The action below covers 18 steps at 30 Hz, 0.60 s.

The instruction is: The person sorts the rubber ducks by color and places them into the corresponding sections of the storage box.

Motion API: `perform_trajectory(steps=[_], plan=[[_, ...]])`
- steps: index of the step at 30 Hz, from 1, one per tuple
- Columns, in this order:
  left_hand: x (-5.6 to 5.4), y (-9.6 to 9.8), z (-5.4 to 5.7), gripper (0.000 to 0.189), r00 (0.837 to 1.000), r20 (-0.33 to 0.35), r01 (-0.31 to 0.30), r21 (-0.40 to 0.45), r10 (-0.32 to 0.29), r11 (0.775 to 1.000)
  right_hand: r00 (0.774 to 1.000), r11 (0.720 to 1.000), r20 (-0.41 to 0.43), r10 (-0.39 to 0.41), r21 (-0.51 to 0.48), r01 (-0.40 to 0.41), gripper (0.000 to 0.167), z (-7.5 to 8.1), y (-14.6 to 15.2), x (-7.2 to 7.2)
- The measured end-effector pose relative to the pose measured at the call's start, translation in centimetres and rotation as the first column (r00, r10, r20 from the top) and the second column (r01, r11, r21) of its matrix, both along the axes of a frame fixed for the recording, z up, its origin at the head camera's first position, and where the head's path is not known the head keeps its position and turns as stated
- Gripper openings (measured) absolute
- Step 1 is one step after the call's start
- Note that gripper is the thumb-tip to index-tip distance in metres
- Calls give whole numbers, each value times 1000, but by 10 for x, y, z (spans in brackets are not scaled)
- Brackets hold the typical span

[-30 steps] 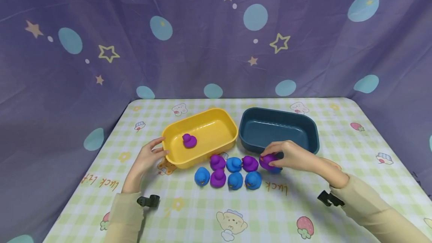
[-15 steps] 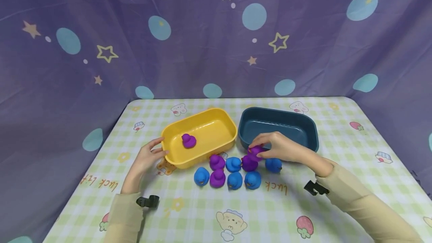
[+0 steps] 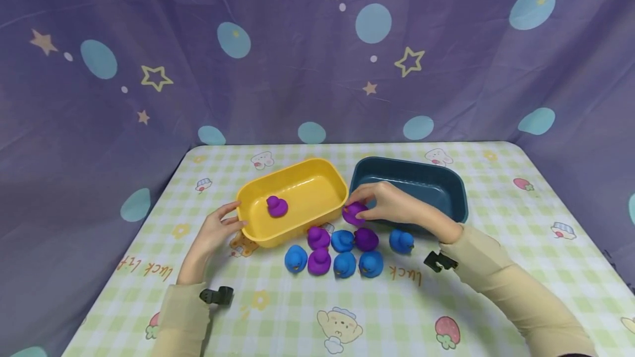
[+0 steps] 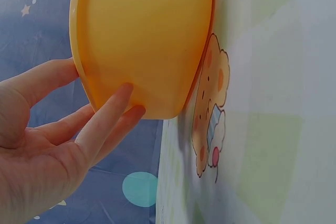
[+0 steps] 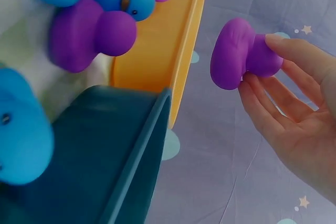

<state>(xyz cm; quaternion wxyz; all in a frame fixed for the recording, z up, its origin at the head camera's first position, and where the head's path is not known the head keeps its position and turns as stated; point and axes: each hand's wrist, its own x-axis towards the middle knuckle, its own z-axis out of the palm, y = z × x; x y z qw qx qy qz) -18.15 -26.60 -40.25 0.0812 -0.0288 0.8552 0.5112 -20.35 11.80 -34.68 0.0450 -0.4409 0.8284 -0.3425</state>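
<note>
My right hand (image 3: 389, 203) pinches a purple rubber duck (image 3: 354, 214) between thumb and fingers, raised above the table near the neighbouring ends of the two bins. In the right wrist view this purple duck (image 5: 232, 53) hangs clear of the bin rims. My left hand (image 3: 218, 228) touches the left end of the yellow bin (image 3: 292, 230), its fingers extended against the outer wall, as the left wrist view also shows. Inside that bin lies one purple duck (image 3: 277, 206). In front of the bins sit several blue ducks (image 3: 296, 259) and purple ducks (image 3: 319, 261), roughly in two rows.
A dark teal bin (image 3: 412, 180) stands right of the yellow one, partly covered by my right hand and forearm. One blue duck (image 3: 401, 241) sits at the right end of the group. The checked tablecloth (image 3: 278, 318) reaches back to a purple curtain (image 3: 307, 59).
My right hand has lifted the purple duck from beside the rightmost blue duck and carried it left and up, toward the yellow bin. My left hand stays on the bin.
</note>
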Motion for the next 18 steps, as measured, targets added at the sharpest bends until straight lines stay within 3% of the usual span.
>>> perform_trajectory(steps=[7,18], plan=[[1,-2,-2,64,1000,1,5,7,-5,1000,998,999,41,36,-24,-35,25,5,-20,-8],[0,0,0,63,1000,6,-4,4,4,1000,994,992,18,110,-62,-109,24,3,-46,-19]])
